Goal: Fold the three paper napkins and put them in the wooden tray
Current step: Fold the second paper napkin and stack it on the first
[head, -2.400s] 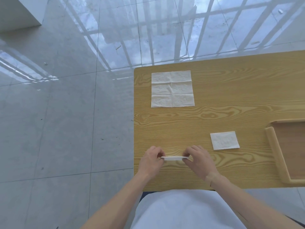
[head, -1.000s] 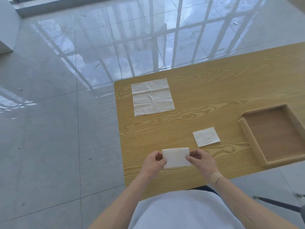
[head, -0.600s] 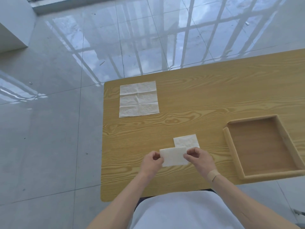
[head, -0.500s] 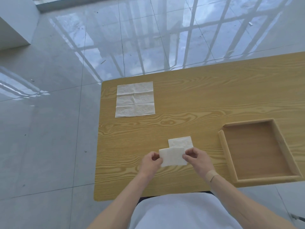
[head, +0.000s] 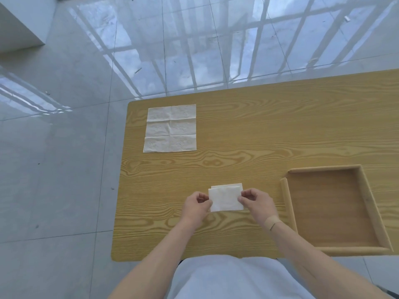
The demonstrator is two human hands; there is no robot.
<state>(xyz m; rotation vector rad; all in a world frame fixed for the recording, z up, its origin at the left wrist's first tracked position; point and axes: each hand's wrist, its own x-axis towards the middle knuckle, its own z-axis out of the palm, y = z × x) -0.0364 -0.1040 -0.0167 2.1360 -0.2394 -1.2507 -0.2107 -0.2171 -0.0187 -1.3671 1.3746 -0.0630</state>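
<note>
A folded white napkin (head: 225, 199) is pinched at its left edge by my left hand (head: 195, 205) and at its right edge by my right hand (head: 257, 201). It lies over another folded napkin (head: 226, 185), of which only a thin strip shows behind its far edge. A third napkin (head: 170, 128) lies unfolded and flat near the table's far left corner. The wooden tray (head: 286, 203) sits empty at the right, a short way from my right hand.
The wooden table (head: 269, 130) ends at its left edge near the unfolded napkin, with shiny tiled floor (head: 64, 147) beyond. Its near edge runs just in front of my body. A tan band wraps my right wrist.
The held folded napkin has moved right, from beside the other folded napkin to over it, nearly covering it. The view has shifted, so the whole tray shows.
</note>
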